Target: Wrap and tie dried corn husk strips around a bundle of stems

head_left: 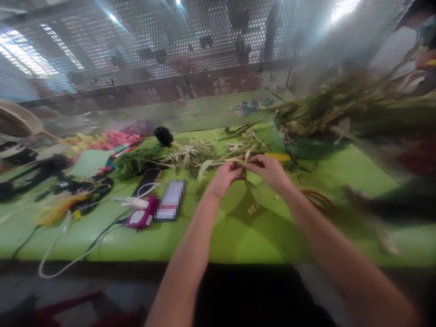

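Observation:
Both hands meet over the green table [204,245], working on one dried leaf strip [248,156], pale green to straw-coloured. My left hand [226,175] pinches it from the left, and a broad end of the strip sticks out past that hand. From the right, my right hand [267,168] closes finger and thumb on the same strip. Thin tails hang below the fingers. Just beyond lies a heap of dry leaf strips [190,152]. How the strip is folded or knotted between the fingertips is too blurred to tell.
A green basket [306,147] heaped with long dry leaves stands at the right back. Left of my hands lie a phone [171,200], a purple power adapter [141,215] with cables, green fibres [136,161] and pink pieces [121,137]. A perforated metal screen [163,68] rises behind.

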Tool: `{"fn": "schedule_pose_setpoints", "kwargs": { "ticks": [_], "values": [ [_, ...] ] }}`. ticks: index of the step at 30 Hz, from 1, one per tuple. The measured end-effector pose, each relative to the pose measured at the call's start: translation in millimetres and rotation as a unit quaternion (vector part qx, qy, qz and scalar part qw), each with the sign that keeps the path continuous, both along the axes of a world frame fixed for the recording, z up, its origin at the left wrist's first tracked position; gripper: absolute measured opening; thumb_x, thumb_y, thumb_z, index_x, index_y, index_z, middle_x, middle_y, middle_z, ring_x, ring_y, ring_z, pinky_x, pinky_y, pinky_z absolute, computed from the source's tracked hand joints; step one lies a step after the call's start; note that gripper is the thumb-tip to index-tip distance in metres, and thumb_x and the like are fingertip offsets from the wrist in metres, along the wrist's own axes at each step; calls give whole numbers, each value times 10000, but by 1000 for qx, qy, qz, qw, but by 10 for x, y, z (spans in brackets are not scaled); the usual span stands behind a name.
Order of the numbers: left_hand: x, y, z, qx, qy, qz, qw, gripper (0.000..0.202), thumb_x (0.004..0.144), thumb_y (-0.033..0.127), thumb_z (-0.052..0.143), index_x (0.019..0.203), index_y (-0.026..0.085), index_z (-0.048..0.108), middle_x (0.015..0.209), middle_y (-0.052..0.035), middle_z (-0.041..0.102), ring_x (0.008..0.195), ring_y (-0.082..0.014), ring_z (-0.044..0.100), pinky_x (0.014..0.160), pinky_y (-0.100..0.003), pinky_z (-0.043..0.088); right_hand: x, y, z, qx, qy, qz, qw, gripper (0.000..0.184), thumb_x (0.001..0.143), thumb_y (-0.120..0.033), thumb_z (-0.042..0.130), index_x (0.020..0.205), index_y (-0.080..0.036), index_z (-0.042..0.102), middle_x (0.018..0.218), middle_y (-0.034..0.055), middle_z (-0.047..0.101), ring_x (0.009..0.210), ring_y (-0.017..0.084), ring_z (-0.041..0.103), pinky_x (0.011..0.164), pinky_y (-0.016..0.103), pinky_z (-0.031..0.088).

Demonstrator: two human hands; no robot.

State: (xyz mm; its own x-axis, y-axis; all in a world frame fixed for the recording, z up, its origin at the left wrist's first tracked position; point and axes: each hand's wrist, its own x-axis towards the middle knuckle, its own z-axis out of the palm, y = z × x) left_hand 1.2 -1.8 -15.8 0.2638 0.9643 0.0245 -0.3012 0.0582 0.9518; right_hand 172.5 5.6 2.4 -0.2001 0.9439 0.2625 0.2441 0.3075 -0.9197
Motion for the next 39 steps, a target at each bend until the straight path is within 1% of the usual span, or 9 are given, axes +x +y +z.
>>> {"fn": "schedule_pose_setpoints", "kwargs": {
  "ticks": [5, 11, 15, 21, 24, 28, 32, 36, 39],
  "values": [
    [-5, 11, -11, 29, 38, -2, 999, 485, 739, 234, 730, 1209, 165, 632, 835, -14, 619, 769, -118, 562, 745, -264, 476, -41, 13, -73, -16, 23, 16, 999, 233, 719, -386, 686, 787, -175, 613, 743, 15, 622, 685, 156, 525, 628, 281, 395],
    [-107, 51, 37, 123, 146, 36, 981, 382, 769, 244, 685, 1142, 165, 682, 892, -25, 661, 776, -123, 548, 749, -253, 460, -2, 42, -74, -17, -47, 61, 997, 234, 735, -385, 667, 700, -186, 550, 650, -26, 487, 620, 123, 411, 583, 268, 313],
    [-134, 52, 58, 131, 166, 32, 977, 349, 775, 271, 691, 1103, 154, 679, 833, -19, 641, 751, -123, 556, 738, -258, 472, 37, 10, 25, -39, -45, 94, 994, 205, 742, -369, 661, 744, -183, 574, 692, -17, 521, 655, 132, 443, 626, 277, 349],
    [-102, 72, -4, 153, 194, 6, 969, 269, 785, 279, 695, 1006, 130, 663, 913, -60, 670, 831, -147, 602, 804, -287, 480, 24, 4, 32, -83, 23, 59, 995, 172, 736, -312, 651, 806, -202, 538, 738, -12, 576, 684, 136, 510, 648, 273, 404],
    [-81, 77, -26, 163, 214, 26, 963, 225, 795, 253, 673, 989, 136, 672, 973, -78, 693, 885, -167, 624, 868, -319, 476, -10, 18, -14, -103, 81, 50, 990, 232, 677, -290, 691, 831, -200, 543, 781, -8, 589, 722, 139, 545, 683, 279, 435],
    [-78, 73, -11, 161, 246, 68, 953, 154, 800, 237, 659, 920, 142, 678, 951, -72, 704, 884, -178, 630, 881, -329, 465, -35, 11, -42, -112, 102, 42, 988, 277, 632, -279, 728, 850, -191, 582, 818, -3, 621, 760, 143, 556, 736, 292, 450],
    [-81, 81, -12, 142, 217, 92, 961, 80, 803, 203, 635, 863, 151, 626, 877, -45, 682, 828, -162, 619, 847, -311, 459, -12, 4, -46, -123, 105, 53, 985, 301, 644, -325, 736, 889, -185, 631, 829, 13, 664, 751, 148, 572, 730, 297, 458],
    [-45, 70, -31, 127, 186, 46, 973, 75, 857, 219, 565, 885, 152, 582, 770, -22, 633, 722, -140, 588, 773, -301, 459, 14, 26, -62, -122, 110, 59, 985, 396, 621, -382, 792, 920, -183, 624, 870, 31, 680, 752, 152, 597, 724, 307, 480],
    [-11, 49, -33, 122, 183, 19, 975, 151, 868, 288, 586, 944, 157, 592, 824, -24, 629, 744, -137, 568, 741, -286, 450, 9, 49, -83, -93, 103, 32, 990, 471, 599, -425, 826, 920, -190, 574, 865, 29, 661, 745, 151, 600, 696, 305, 490]
  ]
}}
